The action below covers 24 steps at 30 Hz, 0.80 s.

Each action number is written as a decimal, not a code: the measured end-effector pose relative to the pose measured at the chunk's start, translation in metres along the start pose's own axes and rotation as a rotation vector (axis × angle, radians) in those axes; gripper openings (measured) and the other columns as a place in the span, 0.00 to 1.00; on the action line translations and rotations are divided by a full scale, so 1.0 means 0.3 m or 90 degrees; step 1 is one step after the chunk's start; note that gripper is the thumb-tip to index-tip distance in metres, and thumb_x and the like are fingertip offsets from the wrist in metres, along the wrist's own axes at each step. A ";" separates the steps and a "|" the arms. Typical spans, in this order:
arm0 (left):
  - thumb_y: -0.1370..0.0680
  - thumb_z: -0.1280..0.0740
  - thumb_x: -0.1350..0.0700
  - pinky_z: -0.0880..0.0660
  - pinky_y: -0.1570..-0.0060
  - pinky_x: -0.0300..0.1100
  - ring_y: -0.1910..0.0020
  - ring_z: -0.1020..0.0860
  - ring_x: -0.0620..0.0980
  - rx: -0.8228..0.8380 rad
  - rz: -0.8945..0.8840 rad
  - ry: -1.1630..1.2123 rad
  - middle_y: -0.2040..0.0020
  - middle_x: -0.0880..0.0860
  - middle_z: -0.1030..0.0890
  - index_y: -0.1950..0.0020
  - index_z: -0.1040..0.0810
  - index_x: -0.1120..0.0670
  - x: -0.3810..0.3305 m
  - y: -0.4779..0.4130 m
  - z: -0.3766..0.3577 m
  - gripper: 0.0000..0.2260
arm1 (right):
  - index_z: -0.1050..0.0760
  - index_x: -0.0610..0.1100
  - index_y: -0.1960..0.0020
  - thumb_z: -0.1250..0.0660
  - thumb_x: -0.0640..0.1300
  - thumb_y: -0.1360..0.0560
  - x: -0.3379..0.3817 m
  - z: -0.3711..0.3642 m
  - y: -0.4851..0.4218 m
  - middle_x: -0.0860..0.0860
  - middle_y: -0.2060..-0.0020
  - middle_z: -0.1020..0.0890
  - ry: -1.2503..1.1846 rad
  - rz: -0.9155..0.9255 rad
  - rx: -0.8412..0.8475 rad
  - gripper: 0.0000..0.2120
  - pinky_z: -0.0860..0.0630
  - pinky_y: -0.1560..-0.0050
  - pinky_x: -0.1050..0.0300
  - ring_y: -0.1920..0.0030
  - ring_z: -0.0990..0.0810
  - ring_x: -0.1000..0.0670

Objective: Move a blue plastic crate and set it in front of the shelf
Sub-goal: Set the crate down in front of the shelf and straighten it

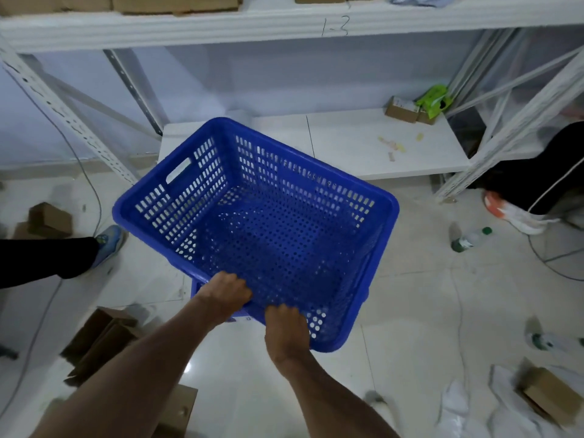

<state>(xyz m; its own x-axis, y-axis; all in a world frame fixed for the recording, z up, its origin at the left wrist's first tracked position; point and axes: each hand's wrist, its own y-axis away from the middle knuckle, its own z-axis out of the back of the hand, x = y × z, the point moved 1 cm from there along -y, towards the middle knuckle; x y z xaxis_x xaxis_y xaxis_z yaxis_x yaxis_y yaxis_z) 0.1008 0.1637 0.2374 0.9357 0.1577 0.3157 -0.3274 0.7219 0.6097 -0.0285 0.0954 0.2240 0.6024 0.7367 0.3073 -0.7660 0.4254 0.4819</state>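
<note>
I look down from the head camera at a blue plastic crate (262,222), empty, with perforated walls and floor and a handle slot in its far left end; it is held up off the pale tiled floor (410,311), tilted and turned at an angle, in front of a white metal shelf (363,143). My left hand (226,294) curls over the crate's near rim, fingers wrapped inside it; my right hand (286,327) clamps the same rim just beside it, fingers folded over the edge; both bare forearms reach up from the bottom of the view. The shelf's low board lies behind the crate's far corner; on it, at the right rear, sit small cardboard boxes (403,109) and a green packet (434,99); the upper board bears a handwritten "1-3" (335,26). On the floor to the left I see someone's dark trouser leg and a blue shoe (109,245), with brown cartons (47,219) near it; to the right, an orange and white shoe (512,213), a clear bottle with a green cap (471,238) lying down, and crumpled white wrapping (455,406).
</note>
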 end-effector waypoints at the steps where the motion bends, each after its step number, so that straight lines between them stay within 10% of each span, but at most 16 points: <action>1: 0.24 0.29 0.52 0.23 0.46 0.48 0.45 0.19 0.54 0.011 0.020 0.017 0.46 0.50 0.16 0.43 0.18 0.52 -0.012 -0.010 0.019 0.11 | 0.20 0.47 0.69 0.18 0.39 0.43 -0.027 0.028 -0.009 0.49 0.74 0.19 -0.001 0.033 -0.019 0.12 0.23 0.73 0.57 0.73 0.19 0.48; 5: 0.23 0.33 0.60 0.23 0.49 0.47 0.48 0.18 0.53 0.016 0.110 0.115 0.48 0.50 0.15 0.46 0.18 0.50 -0.072 -0.046 0.097 0.09 | 0.28 0.49 0.76 0.17 0.39 0.53 -0.149 0.113 -0.095 0.52 0.82 0.27 0.054 0.101 -0.026 0.20 0.37 0.81 0.62 0.82 0.26 0.51; 10: 0.22 0.35 0.62 0.21 0.52 0.45 0.51 0.17 0.52 -0.004 0.200 0.192 0.50 0.51 0.15 0.46 0.18 0.52 -0.189 -0.133 0.221 0.10 | 0.30 0.45 0.60 0.34 0.30 0.27 -0.317 0.289 -0.156 0.45 0.60 0.17 0.283 0.236 0.031 0.11 0.30 0.64 0.50 0.58 0.18 0.43; 16: 0.23 0.35 0.63 0.23 0.52 0.46 0.48 0.18 0.53 0.019 0.254 0.217 0.48 0.51 0.16 0.44 0.19 0.52 -0.241 -0.278 0.372 0.11 | 0.33 0.44 0.64 0.36 0.29 0.27 -0.464 0.427 -0.282 0.49 0.72 0.37 0.319 0.277 0.017 0.14 0.28 0.60 0.50 0.63 0.29 0.46; 24: 0.22 0.37 0.64 0.23 0.53 0.45 0.49 0.18 0.53 0.016 0.254 0.213 0.48 0.52 0.16 0.44 0.20 0.53 -0.262 -0.367 0.440 0.11 | 0.31 0.45 0.61 0.33 0.30 0.27 -0.561 0.436 -0.356 0.50 0.73 0.37 0.308 0.256 0.049 0.12 0.31 0.63 0.52 0.61 0.22 0.45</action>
<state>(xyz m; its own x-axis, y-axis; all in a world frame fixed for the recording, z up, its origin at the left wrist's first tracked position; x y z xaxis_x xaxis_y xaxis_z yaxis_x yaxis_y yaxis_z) 0.0461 -0.0173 0.2415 0.7275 0.6266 0.2796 -0.6658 0.5462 0.5083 -0.0187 -0.1428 0.2283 0.0882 0.9929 0.0798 -0.8821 0.0406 0.4694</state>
